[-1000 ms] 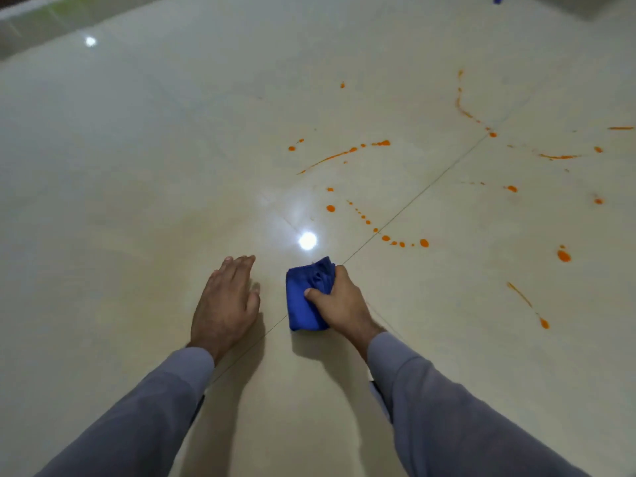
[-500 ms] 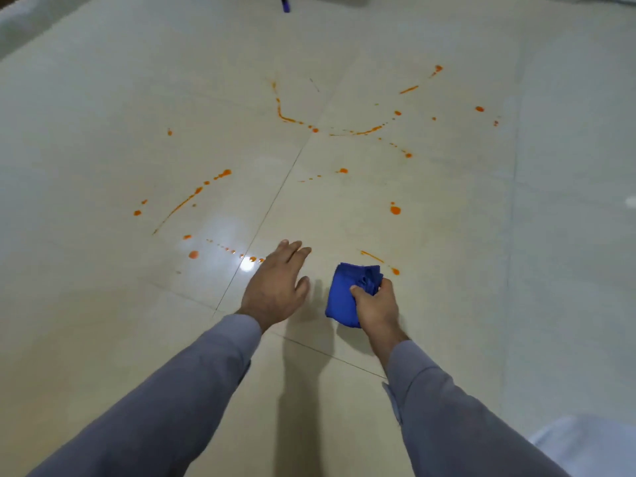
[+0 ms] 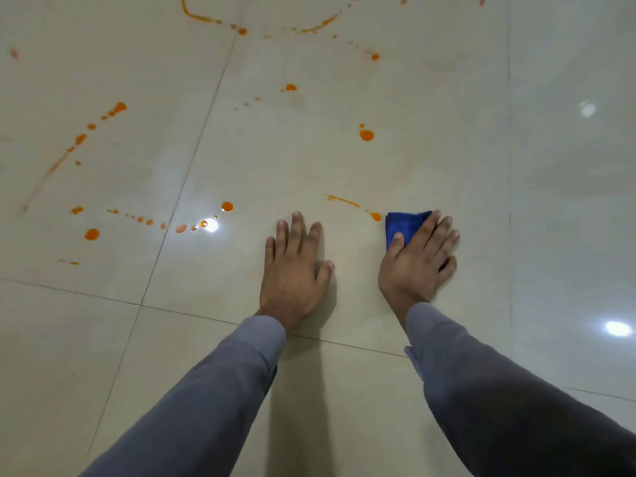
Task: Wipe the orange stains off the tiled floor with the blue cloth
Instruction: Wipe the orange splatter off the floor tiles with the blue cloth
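Right hand [image 3: 418, 261] flat on blue cloth [image 3: 406, 224], corner toward stain [image 3: 375, 216].

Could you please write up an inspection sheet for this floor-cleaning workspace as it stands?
Surface: glossy beige tiled floor with dark grout lines and light glare spots.
Job's things: folded blue cloth flat on the floor; orange stains scattered ahead and to the left, the nearest drop just beside the cloth.
Clutter: nothing seen.
Grippers: left hand flat on the tile, empty; right hand pressing down on the cloth.
Cables: nothing seen.
Surroundings: only floor and grey sleeves in view.
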